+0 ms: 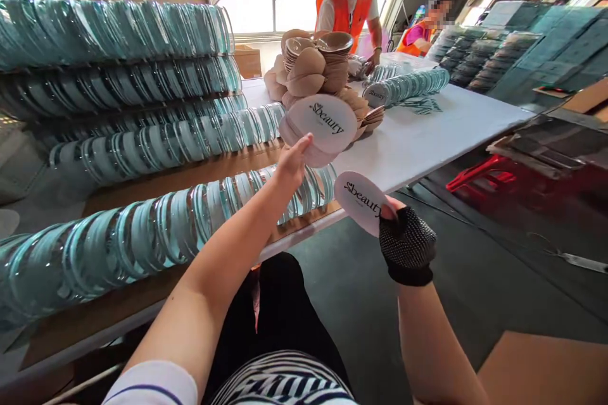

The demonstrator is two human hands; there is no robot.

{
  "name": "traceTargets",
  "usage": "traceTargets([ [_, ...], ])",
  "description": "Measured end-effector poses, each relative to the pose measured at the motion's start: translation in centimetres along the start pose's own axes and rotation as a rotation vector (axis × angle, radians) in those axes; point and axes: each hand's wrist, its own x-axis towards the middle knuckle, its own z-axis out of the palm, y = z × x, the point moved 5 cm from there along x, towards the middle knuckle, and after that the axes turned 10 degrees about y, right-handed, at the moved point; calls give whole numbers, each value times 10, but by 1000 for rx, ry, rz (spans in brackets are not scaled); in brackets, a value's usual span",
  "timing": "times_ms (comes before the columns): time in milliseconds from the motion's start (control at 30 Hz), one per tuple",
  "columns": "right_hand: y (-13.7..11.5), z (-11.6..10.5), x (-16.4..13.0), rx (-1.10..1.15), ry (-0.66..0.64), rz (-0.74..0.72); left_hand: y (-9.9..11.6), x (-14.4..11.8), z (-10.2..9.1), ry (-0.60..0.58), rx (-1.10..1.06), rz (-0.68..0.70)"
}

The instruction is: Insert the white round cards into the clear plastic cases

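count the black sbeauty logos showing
3: on the top white oval card in the left hand, the white oval card in the right hand, and the far glossy teal row's end. More may be hidden.

Container rows [156,231] lie left on the table [468,107]; cups [306,69] behind held cards [330,130]; probably boxes [560,44] far right
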Motion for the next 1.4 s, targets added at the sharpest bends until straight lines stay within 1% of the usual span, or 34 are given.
traceTargets([
  [67,-2,8,1,28,-34,-31,-9,2,-7,40,1,-33],
  [167,-13,34,11,25,-107,-66,-8,-2,-17,53,21,-18],
  [200,-20,45,16,7,-151,-75,-7,-4,-17,49,39,-13],
  [267,-35,68,26,-31,-282,-102,-7,-7,-16,38,69,-23],
  [333,-48,83,35,-29,-408,-158,-7,-9,-14,48,72,-36],
  [400,-54,84,41,2,-450,-233,-7,-10,-14,83,63,-23],
  [467,-53,74,44,19,-429,-274,-7,-9,-16,116,70,-3],
  [567,-45,61,45,10,-424,-192,-7,-7,-19,119,81,3],
  [633,-43,59,48,22,-438,-141,-5,-8,-19,106,80,9],
  [700,-44,63,55,34,-461,-130,-4,-9,-19,114,82,16],
  [833,-43,79,70,36,-554,-108,-6,-7,-18,167,69,-19],
  [900,-42,88,76,33,-583,-107,-8,-5,-17,163,52,-31],
  [1000,-47,101,81,54,-593,-153,-8,-1,-18,150,39,-28],
  [1067,-53,108,80,56,-594,-190,-8,1,-19,144,35,-22],
  [1133,-58,114,76,30,-621,-217,-7,1,-19,141,31,-22],
  [1200,-62,117,68,-20,-672,-253,-7,1,-20,144,31,-33],
  [1267,-62,117,60,-60,-690,-279,-7,1,-20,144,38,-43],
  [1300,-61,115,58,-48,-687,-264,-8,1,-20,144,41,-43],
  [1333,-58,115,55,19,-710,-217,-8,0,-21,144,43,-41],
  [1400,-51,118,48,255,-839,-70,-9,0,-21,140,44,-26],
])
